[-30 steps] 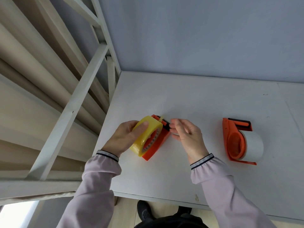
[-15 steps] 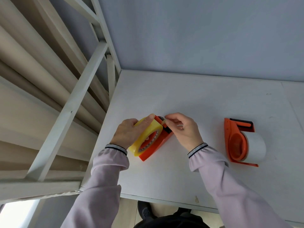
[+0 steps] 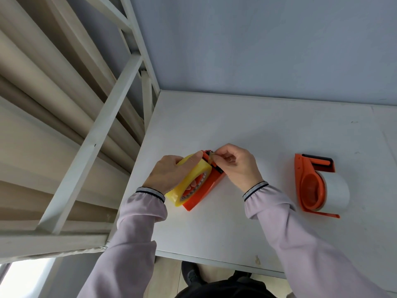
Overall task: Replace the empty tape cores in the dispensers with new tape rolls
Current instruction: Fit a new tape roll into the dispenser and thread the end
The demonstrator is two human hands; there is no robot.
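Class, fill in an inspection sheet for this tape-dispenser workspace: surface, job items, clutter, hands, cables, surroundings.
Surface: white table, faint marks.
Job's things: yellow tape roll on orange dispenser; second orange dispenser with white tape roll lies apart at right.
Clutter: nothing seen.
Hands: left hand grips the yellow roll; right hand pinches at the dispenser's head.
Cables: nothing seen.
Surroundings: grey wall, white frame at left.
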